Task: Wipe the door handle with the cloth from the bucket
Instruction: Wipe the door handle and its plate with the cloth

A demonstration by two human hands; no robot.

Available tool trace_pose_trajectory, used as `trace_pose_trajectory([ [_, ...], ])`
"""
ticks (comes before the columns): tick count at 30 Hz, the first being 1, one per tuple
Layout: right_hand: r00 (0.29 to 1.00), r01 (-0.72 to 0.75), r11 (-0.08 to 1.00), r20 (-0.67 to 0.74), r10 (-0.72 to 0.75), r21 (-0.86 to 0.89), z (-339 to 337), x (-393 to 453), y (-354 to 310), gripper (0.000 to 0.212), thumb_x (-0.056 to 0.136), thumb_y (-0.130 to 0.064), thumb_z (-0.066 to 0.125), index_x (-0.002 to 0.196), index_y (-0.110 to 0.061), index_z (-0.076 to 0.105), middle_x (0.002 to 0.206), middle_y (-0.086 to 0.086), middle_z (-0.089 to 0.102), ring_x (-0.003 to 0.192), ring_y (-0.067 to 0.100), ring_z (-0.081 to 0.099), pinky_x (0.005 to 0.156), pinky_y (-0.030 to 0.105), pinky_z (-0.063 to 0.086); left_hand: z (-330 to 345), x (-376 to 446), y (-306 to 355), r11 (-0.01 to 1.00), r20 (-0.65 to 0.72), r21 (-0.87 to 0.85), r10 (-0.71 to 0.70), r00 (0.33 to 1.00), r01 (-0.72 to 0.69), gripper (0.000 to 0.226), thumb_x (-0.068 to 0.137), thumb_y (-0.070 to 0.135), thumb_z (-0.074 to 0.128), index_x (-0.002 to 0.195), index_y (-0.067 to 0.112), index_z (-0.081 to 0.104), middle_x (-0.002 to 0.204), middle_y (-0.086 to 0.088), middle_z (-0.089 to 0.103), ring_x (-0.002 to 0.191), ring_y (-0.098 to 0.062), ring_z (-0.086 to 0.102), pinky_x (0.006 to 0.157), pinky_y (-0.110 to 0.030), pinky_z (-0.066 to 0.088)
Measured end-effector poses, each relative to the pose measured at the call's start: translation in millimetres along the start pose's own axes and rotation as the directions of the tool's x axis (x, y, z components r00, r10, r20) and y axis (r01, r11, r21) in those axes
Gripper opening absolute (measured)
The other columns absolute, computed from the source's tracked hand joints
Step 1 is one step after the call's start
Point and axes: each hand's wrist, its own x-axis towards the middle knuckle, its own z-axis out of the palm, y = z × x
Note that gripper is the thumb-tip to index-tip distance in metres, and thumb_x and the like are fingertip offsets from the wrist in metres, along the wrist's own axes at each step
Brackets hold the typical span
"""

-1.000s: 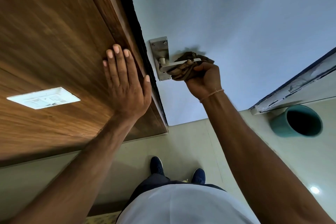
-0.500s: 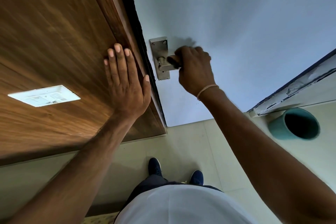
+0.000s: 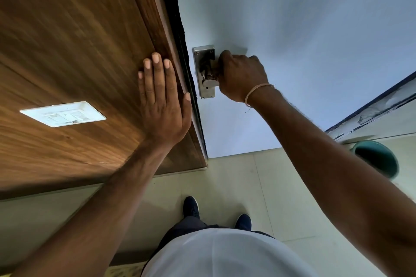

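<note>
The wiping is well under way, I'd say. The right hand [image 3: 242, 76], just right of centre in the upper half of the frame, has its grip closed around the lever of the door handle [image 3: 205, 72], with the cloth [image 3: 206, 67] bunched inside the fist; only a dark scrap of it shows against the steel backplate, close to where the lever meets the plate. So the cloth is already out of the bucket and on the metal. How much of the handle has been covered I can't judge from here; the plate's lower end looks untouched by the cloth at this moment, and the cloth presumably goes back afterwards.

The left hand [image 3: 162, 99] lies flat and open, fingers together, on the wooden panel [image 3: 74, 51] at centre left, holding nothing.

The pale blue door [image 3: 304, 40] fills the upper right. A white switch plate [image 3: 63, 113] sits on the wood at left. Cream floor tiles [image 3: 236, 177] run below, and the teal bucket [image 3: 378, 159] stands at the right edge, partly hidden by the right forearm.
</note>
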Motion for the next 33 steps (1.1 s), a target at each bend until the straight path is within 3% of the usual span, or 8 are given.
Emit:
trace_pose_trajectory([
  [4,0.982,0.151,0.977,-0.138,-0.13,0.15,5,-12,-6,0.03,0.088,-0.018,0.053,0.114,-0.009,0.063,0.099,0.009,0.075,0.084,0.042,0.068,0.073,0.037,0.04,-1,0,-1,1.0,0.002,0.005,0.007,1.0,-0.007,0.076,0.106,0.03,0.056,0.165,-0.004,0.023,0.171,-0.029,0.026,0.162,-0.043,0.02,0.133,-0.059,0.023],
  [8,0.939,0.28,0.96,-0.213,-0.27,0.017,23,-33,5,0.036,0.096,-0.023,0.059,0.13,-0.024,0.07,0.124,0.003,0.072,0.105,0.032,0.064,0.091,0.042,0.047,-1,0,-2,1.0,0.007,-0.002,0.006,1.0,-0.006,0.076,0.106,0.031,0.056,0.165,-0.004,0.023,0.171,-0.029,0.026,0.162,-0.043,0.02,0.133,-0.059,0.023],
  [11,0.943,0.253,0.961,-0.194,-0.272,-0.114,37,-34,7,0.046,0.097,-0.027,0.063,0.143,-0.031,0.062,0.135,0.008,0.065,0.114,0.036,0.059,0.097,0.046,0.047,0,0,-1,1.0,0.0,-0.012,0.0,1.0,0.0,0.076,0.106,0.031,0.056,0.164,-0.004,0.024,0.171,-0.029,0.027,0.162,-0.044,0.022,0.132,-0.059,0.023],
  [14,0.95,0.224,0.963,-0.189,-0.251,-0.151,43,-30,-6,0.05,0.092,-0.023,0.063,0.141,-0.032,0.062,0.135,0.011,0.062,0.114,0.039,0.058,0.098,0.049,0.046,0,0,0,1.0,-0.002,-0.019,-0.011,1.0,0.011,0.076,0.106,0.031,0.056,0.164,-0.004,0.024,0.171,-0.029,0.027,0.161,-0.044,0.022,0.133,-0.059,0.022],
  [20,0.897,0.355,0.922,-0.221,-0.382,-0.154,38,-23,10,0.05,0.091,-0.009,0.062,0.135,-0.032,0.067,0.134,0.007,0.065,0.111,0.035,0.061,0.093,0.046,0.049,0,0,2,0.999,0.0,-0.029,-0.018,1.0,0.018,0.075,0.106,0.032,0.056,0.165,-0.003,0.024,0.171,-0.028,0.027,0.162,-0.043,0.021,0.133,-0.059,0.023],
  [26,0.917,0.261,0.965,-0.303,-0.259,-0.035,40,-24,6,0.04,0.091,-0.018,0.07,0.129,-0.029,0.073,0.121,0.006,0.071,0.105,0.036,0.066,0.09,0.044,0.049,-1,-2,0,1.0,0.005,-0.015,-0.009,1.0,0.01,0.072,0.109,0.034,0.048,0.166,-0.001,0.021,0.173,-0.026,0.025,0.163,-0.04,0.018,0.134,-0.057,0.021],
  [33,0.836,0.358,0.918,-0.377,-0.398,-0.173,56,-28,11,0.055,0.091,-0.002,0.055,0.139,-0.028,0.066,0.136,0.008,0.067,0.118,0.034,0.063,0.098,0.046,0.047,-1,-1,2,1.0,-0.001,-0.009,-0.022,1.0,0.022,0.075,0.106,0.032,0.055,0.165,-0.004,0.025,0.171,-0.028,0.026,0.162,-0.042,0.02,0.132,-0.059,0.023],
])
